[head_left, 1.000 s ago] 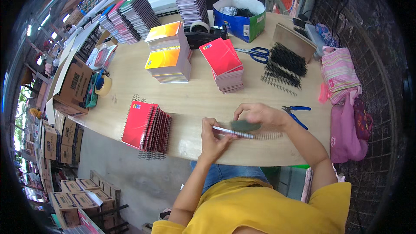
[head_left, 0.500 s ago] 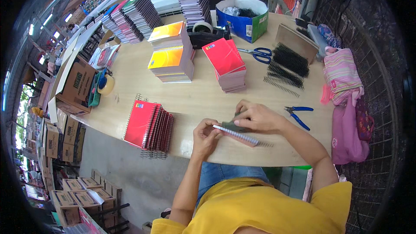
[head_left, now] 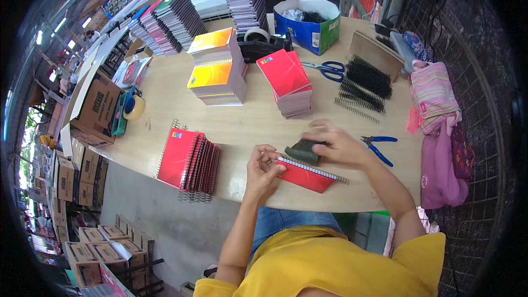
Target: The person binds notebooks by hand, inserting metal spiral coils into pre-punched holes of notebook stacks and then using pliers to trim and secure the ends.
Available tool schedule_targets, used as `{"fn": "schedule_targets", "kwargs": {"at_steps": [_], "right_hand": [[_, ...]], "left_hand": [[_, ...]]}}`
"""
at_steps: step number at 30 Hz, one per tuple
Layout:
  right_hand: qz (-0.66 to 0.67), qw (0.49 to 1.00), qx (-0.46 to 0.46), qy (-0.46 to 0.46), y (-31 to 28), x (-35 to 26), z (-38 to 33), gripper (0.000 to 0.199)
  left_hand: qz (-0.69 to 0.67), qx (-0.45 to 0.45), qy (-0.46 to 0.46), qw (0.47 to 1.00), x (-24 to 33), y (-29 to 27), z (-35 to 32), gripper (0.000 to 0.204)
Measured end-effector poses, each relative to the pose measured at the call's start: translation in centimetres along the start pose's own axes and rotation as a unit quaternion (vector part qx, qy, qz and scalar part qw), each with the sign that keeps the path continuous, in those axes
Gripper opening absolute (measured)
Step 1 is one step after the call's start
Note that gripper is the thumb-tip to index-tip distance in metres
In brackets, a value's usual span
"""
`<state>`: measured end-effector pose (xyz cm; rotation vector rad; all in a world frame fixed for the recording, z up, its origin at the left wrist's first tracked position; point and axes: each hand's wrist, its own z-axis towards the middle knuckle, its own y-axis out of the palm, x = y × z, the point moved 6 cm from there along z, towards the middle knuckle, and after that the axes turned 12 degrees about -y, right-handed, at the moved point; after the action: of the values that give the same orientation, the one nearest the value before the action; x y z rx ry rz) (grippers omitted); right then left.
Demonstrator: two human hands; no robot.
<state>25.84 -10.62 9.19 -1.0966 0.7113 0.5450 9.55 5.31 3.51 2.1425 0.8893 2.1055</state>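
My left hand (head_left: 262, 174) grips a small red notebook (head_left: 307, 177) by its left end, near the table's front edge. A dark wire coil (head_left: 342, 180) runs through the punched holes along its upper edge, and its end sticks out at the right. Just above the notebook, my right hand (head_left: 340, 147) is closed on a dark green curved pad (head_left: 301, 152); that hand is slightly blurred. To the left lies a stack of red notebooks (head_left: 181, 157) with coils protruding. Blue-handled cutting pliers (head_left: 379, 149) rest right of my right hand.
Beyond my hands stand a pile of red notebooks (head_left: 283, 74) and a yellow-covered pile (head_left: 213, 74). Blue scissors (head_left: 331, 70), loose black coils (head_left: 367, 77) and a blue-green box (head_left: 308, 25) lie farther back. Pink cloth bags (head_left: 440, 170) hang at the right edge.
The notebook has tilted so that its red cover now faces up. My right hand and the green pad have moved up and slightly right, off the coil edge.
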Motion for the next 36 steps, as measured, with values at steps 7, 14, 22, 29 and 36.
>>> {"fn": "schedule_targets", "kwargs": {"at_steps": [7,14,22,29,36], "right_hand": [[-0.431,0.875,0.127,0.179,-4.8,3.1,-15.6,0.059],[-0.188,0.952,0.238,0.044,-4.7,-1.9,-9.4,0.052],[-0.456,0.804,0.032,-0.381,-1.1,-13.6,1.2,0.021],[-0.440,0.816,-0.062,-0.369,-0.1,-12.5,1.3,0.026],[-0.422,0.858,0.004,-0.293,-1.9,-13.0,1.0,0.036]], "left_hand": [[0.013,0.037,-0.068,0.997,1.8,0.2,-1.7,0.078],[0.077,0.060,-0.031,0.995,2.6,1.5,-2.0,0.075],[0.100,0.072,-0.060,0.991,3.7,2.8,-2.7,0.075],[0.104,0.087,-0.047,0.990,3.8,2.3,-3.2,0.076],[0.106,0.108,-0.051,0.987,4.0,2.9,-3.2,0.078]]}}
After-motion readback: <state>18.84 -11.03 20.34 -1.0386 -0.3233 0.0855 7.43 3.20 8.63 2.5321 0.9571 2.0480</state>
